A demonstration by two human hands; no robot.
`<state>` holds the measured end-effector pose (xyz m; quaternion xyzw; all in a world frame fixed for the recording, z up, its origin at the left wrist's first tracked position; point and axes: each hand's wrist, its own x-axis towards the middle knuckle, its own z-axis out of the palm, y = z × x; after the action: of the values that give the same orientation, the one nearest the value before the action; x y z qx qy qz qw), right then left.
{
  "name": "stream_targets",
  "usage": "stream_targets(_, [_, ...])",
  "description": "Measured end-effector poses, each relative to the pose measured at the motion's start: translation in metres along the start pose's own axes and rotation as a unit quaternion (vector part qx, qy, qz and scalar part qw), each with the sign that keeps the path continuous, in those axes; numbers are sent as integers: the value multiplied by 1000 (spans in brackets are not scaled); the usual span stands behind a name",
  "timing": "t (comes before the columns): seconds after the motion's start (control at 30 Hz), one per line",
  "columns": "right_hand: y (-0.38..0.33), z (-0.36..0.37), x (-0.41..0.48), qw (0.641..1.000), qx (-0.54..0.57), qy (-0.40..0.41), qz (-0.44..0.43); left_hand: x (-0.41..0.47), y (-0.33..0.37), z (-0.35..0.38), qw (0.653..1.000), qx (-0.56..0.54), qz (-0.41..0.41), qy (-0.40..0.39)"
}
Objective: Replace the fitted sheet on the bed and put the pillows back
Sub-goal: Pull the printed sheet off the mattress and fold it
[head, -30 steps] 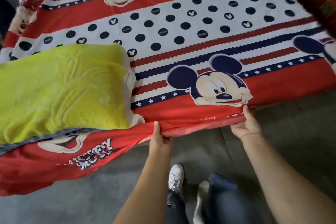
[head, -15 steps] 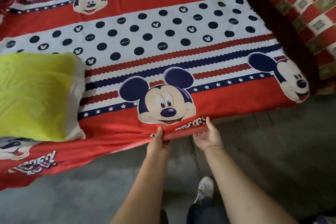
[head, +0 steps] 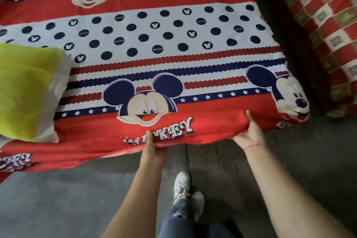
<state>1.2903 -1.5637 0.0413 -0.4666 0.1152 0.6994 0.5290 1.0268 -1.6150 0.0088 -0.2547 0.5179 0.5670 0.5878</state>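
One fitted sheet (head: 212, 118): red, white and navy, printed with cartoon mouse faces, dots, stars and wavy stripes. It lies spread across the top of the bed and fills the upper part of the view. Its near red border carries the word MICKEY.
Sheet's near edge: lifted slightly off the bedside between the two hands. Farther left it sags lower and drapes toward the floor.
Left hand (head: 152, 148): grasps the red border. The thumb lies on top, over the MICKEY lettering, and the fingers are tucked under the edge, out of sight.
Right hand (head: 251, 133): grasps the same border to the right of the lettering, well apart from the left hand. The thumb presses on top of the cloth, the palm is turned up, and the fingers are hidden beneath it.
Bracelet (head: 253, 146): a thin band around the right wrist.
Pillow (head: 25, 91): yellow-green with a white end, lying on the sheet at the left side and cut off by the frame. It is well apart from both hands.
Checked cloth (head: 328, 31): red, white and olive squares at the upper right, beside the bed, with a dark strip (head: 286, 25) between it and the sheet.
Floor (head: 58, 199): grey, running along the near side of the bed.
Shoe (head: 180, 185): white, on the floor between the forearms, below a leg in blue jeans (head: 177, 218).
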Motion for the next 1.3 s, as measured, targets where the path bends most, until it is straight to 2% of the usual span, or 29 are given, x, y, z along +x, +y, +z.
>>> stream_targets(0.17, [6, -24, -14, 999, -17, 24, -26, -36, -129, 74, 977, 118, -157, -86])
stream_targets(0.23, [3, -34, -18, 999, -34, 33, -27, -45, -166, 92, 967, 140, -183, -106])
stream_targets(0.3, [-11, -40, -21, 999, -19, 32, -31, -50, -185, 101, 970, 156, -162, -97])
stream_targets(0.37, [-36, -49, -19, 998, 41, 28, -33, -49, -188, 103, 977, 158, -127, -68])
stream_targets(0.47, [-86, -71, -6, 991, 107, 62, -49, -35, -186, 85, 986, 143, -85, 9])
stream_targets(0.57, [-139, -95, 7, 991, 75, 99, -41, -25, -196, 66, 988, 124, -61, 67])
stream_targets(0.67, [-177, -116, 9, 996, -13, 84, -25, -32, -218, 64, 990, 80, -33, 111])
stream_targets(0.73, [-190, -126, 10, 997, -68, 48, 4, -40, -241, 70, 994, 28, -15, 104])
stream_targets(0.8, [-192, -136, 12, 992, -109, 51, 34, -56, -272, 87, 998, 7, -23, 58])
stream_targets(0.97, [-181, -151, -6, 983, -154, 28, 91, -80, -362, 138, 984, 89, -147, -47])
stream_targets(1.03, [-190, -157, -9, 987, -128, 21, 91, -83, -381, 154, 982, 103, -151, -45])
stream_targets(1.17, [-221, -158, 5, 997, -40, -3, 61, -77, -391, 170, 993, 80, -81, -32])
stream_targets(1.3, [-255, -149, 26, 995, 55, 20, 77, -74, -388, 175, 997, 60, -49, -4])
